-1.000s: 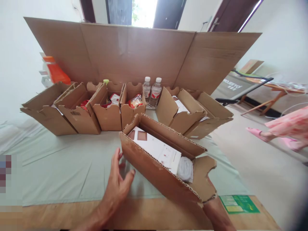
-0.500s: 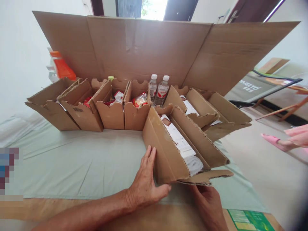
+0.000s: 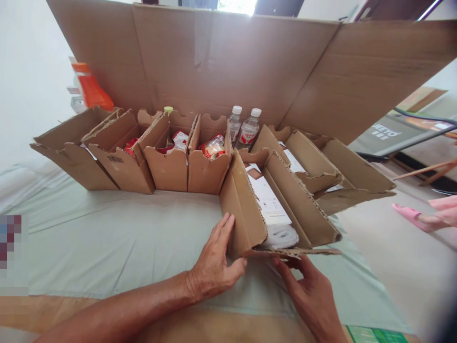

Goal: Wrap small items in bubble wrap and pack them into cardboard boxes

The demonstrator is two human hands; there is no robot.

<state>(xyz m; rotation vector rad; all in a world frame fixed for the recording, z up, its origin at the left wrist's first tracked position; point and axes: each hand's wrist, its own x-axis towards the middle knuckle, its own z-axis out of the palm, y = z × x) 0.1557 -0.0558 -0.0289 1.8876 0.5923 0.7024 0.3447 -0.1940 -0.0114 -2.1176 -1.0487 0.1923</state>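
A brown open-topped cardboard box point(image 3: 243, 214) stands slantwise in front of me. Inside it are a white printed carton point(image 3: 271, 200) and a roll of clear plastic wrap point(image 3: 282, 236). My left hand point(image 3: 216, 262) lies with stretched fingers along the box's left side, its thumb apart near the front corner. At the box's front end, my right hand point(image 3: 310, 290) has bent fingers against the front flap point(image 3: 300, 251) from below; the fingertips are partly hidden by it.
Several cardboard boxes point(image 3: 167, 166) with red packets stand in a row behind, beside two clear bottles point(image 3: 248, 131). More boxes point(image 3: 357, 164) are at right. A tall cardboard panel point(image 3: 228, 62) backs them. An orange bottle point(image 3: 91, 88) is at left; a person's pink shoe point(image 3: 409, 216) is at right.
The front flap, which sloped outward, is now closer to the box's front end. My right hand has come up towards it. My left hand stays on the side; the view has shifted slightly.
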